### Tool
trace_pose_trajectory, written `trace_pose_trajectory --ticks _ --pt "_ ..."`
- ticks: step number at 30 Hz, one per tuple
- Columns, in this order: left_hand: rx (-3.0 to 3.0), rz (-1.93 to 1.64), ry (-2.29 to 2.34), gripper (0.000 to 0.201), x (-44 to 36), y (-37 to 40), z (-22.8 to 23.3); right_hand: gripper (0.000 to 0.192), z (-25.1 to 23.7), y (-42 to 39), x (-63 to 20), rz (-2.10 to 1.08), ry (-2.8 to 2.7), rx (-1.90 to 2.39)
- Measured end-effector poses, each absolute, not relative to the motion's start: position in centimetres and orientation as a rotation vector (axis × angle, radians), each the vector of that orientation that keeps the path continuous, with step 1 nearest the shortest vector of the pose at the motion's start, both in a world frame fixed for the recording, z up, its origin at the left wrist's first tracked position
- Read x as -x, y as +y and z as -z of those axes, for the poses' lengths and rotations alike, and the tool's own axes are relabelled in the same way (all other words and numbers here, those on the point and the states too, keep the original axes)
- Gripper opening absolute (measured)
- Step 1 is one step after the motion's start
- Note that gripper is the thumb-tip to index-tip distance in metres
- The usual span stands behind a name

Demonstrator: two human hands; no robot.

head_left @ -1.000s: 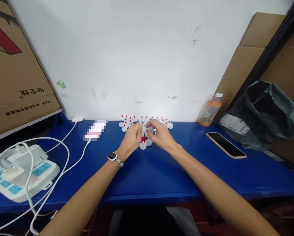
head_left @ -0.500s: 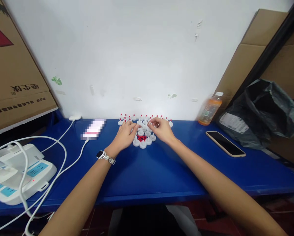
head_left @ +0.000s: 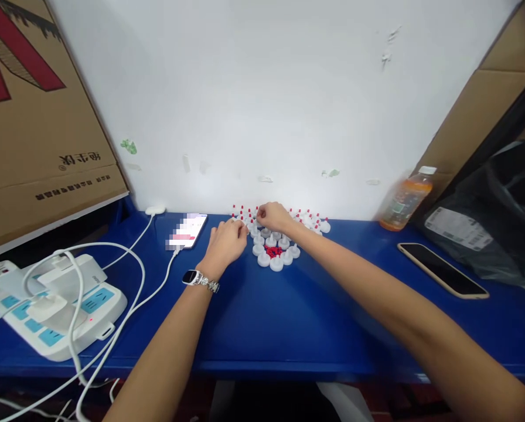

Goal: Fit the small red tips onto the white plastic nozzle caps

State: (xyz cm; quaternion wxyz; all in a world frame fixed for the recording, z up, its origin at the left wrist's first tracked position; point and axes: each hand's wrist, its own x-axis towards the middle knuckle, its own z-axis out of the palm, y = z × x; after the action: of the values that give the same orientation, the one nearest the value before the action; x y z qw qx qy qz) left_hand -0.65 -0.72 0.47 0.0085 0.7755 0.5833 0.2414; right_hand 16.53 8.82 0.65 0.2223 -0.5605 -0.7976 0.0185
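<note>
Several white caps (head_left: 276,263) lie in a cluster on the blue table (head_left: 289,316), ringed around a small heap of red tips (head_left: 273,252). More white caps with red tips (head_left: 315,223) stand in rows against the wall. My left hand (head_left: 224,243), a watch on its wrist, rests curled at the left edge of the cluster, fingertips by the caps; its grip is hidden. My right hand (head_left: 272,215) reaches over the cluster to the back rows, fingers pinched on a white cap.
A lit phone (head_left: 187,230) on a white cable lies left of the caps, with a power strip (head_left: 55,305) and looped cables farther left. A dark phone (head_left: 442,271), an orange drink bottle (head_left: 402,199) and a black bag (head_left: 500,217) lie to the right. Cardboard boxes (head_left: 38,117) flank the wall.
My hands have come apart from above the cluster. Both moved toward the back-left rows of caps. The view shifted left and nearer to the table.
</note>
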Motion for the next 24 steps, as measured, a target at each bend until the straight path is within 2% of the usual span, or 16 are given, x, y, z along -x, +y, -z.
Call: trace_pose_trajectory --ticks 16,24 --pt "-2.389 -0.709 1.862 0.033 0.7 -1.0 -0.4 0.014 -0.9 9.7 -16.6 0.015 -2.355 1.657" --pt "-2.385 -0.600 1.945 0.034 0.4 -1.3 -0.8 0.027 -0.9 8.8 -15.4 0.048 -2.334 1.580"
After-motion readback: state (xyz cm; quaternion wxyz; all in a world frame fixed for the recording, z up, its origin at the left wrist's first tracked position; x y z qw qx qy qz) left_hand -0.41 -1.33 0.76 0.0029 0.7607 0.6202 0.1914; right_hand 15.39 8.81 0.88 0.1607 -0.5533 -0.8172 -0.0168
